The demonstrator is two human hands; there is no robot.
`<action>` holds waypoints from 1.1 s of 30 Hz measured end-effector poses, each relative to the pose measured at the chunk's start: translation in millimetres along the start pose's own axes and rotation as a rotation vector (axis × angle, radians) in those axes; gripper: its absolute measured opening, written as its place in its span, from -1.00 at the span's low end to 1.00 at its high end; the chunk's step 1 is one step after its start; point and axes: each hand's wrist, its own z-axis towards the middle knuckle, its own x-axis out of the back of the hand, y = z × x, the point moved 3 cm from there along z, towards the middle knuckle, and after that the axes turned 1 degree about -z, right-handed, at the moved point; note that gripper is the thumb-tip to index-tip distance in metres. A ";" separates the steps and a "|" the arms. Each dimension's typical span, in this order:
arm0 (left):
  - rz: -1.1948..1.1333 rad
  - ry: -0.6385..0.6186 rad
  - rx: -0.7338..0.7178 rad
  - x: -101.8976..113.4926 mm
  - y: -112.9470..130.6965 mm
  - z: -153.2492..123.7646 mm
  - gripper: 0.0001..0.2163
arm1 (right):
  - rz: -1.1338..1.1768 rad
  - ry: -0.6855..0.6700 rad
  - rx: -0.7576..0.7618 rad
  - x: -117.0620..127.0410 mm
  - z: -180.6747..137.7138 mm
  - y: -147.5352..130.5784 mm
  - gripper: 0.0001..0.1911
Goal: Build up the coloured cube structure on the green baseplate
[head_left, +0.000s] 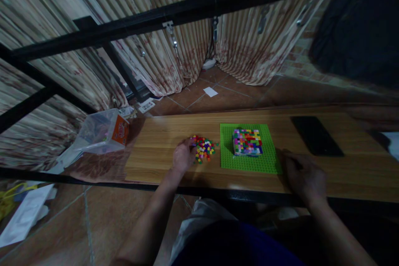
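Observation:
My left hand (184,154) is at the left side of a loose pile of tiny coloured bricks (205,148), its fingers bent together at the pile's edge. Whatever lies between those fingertips is too small to make out. On a green studded baseplate (227,162) stands a block built of many coloured bricks (247,142), with a mixed pattern on top. My right hand (307,176) rests on the wooden table beside the baseplate's right edge. Its fingers are curled inward, and their inner side is hidden.
A black flat slab (317,136) lies on the wooden table (168,126) at the right. Past the left end sits a clear plastic box (99,133) with an orange label. A dark metal bar (193,8) crosses before striped curtains (183,58). White paper (210,91) lies on the floor.

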 end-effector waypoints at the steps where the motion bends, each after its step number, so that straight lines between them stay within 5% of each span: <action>1: 0.038 -0.018 0.013 1.0 3.1 0.6 -0.73 | 0.004 0.003 0.010 -0.2 0.2 0.0 -0.66; 8: 0.104 -0.097 0.059 6.2 11.6 5.7 -0.75 | 0.003 0.014 0.018 -0.2 -0.1 -1.2 -0.68; 19: 0.052 -0.037 0.037 3.8 3.8 6.1 -0.86 | 0.046 0.008 0.014 -0.5 -0.9 -0.8 -0.66; 33: -0.430 0.145 -0.050 -10.0 -14.5 5.6 -0.87 | -0.013 -0.007 0.004 -1.6 -0.6 1.1 -0.68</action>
